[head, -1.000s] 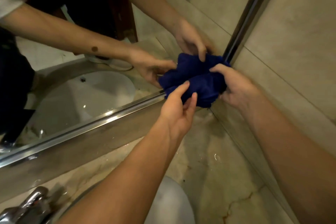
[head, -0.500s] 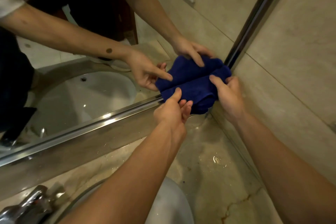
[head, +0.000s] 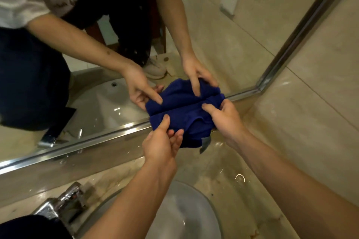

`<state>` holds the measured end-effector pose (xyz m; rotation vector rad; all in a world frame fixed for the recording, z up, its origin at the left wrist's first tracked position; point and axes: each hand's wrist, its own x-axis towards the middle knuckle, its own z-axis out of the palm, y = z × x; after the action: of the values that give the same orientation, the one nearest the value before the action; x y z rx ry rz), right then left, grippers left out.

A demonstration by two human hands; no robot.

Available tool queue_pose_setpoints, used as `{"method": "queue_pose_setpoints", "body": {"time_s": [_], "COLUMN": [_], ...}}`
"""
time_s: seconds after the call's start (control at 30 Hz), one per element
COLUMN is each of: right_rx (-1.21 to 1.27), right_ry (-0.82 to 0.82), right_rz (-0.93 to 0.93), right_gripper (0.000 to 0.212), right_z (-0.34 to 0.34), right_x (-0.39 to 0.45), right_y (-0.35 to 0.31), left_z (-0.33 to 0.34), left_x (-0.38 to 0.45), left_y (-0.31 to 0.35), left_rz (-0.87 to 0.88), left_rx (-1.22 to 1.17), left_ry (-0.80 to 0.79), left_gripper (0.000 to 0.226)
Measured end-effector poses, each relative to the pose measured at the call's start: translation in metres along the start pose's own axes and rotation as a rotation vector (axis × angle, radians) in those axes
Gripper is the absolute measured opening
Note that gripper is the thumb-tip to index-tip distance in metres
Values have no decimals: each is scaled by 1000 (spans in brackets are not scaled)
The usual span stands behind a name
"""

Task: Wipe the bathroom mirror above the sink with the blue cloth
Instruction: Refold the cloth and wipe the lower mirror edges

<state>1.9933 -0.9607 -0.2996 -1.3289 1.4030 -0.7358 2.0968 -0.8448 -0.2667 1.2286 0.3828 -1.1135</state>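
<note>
The blue cloth [head: 184, 120] is bunched against the lower right corner of the mirror [head: 223, 48], touching the glass just above its metal frame [head: 108, 134]. My left hand [head: 161, 145] pinches the cloth's lower left part with thumb on top. My right hand [head: 225, 120] grips its right end with curled fingers. A grey tag hangs from the cloth's bottom edge. The mirror reflects both hands, the cloth and the person's arms and torso.
A white sink basin [head: 186, 217] lies below my arms, with a chrome tap [head: 64, 203] at the lower left. The stained stone counter [head: 233, 190] meets a tiled wall [head: 310, 103] on the right. A small curled scrap [head: 240, 177] lies on the counter.
The cloth has moved left along the mirror's bottom edge, away from the corner frame, and spread flatter. Both hands shifted with it, and the camera tipped upward.
</note>
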Motion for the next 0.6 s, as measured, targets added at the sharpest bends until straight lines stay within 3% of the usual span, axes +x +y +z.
{"method": "queue_pose_setpoints", "body": {"time_s": [0.07,0.17,0.3,0.43,0.6], "right_rx": [75,140,179,97,0], "right_ry": [29,230,282,305,278], "right_rz": [33,32,78,63,68], "right_gripper": [27,30,26,62,47], "right_z": [-10,-36,-52,-36,3], "right_x": [6,22,37,29,3], "right_y": [-1,-11,-16,-12,-15], "left_z": [9,48,82,66,27], "left_x": [-2,-2,1,-1,-1], "left_y": [-2,-15,-29,-19,3], "left_rz": [-31,-132,-175,-168,-121], "left_rx": [16,28,-59,-39,-85], "left_ry": [-25,-117,-126,-135,-65], "left_gripper": [22,18,14,5,5]}}
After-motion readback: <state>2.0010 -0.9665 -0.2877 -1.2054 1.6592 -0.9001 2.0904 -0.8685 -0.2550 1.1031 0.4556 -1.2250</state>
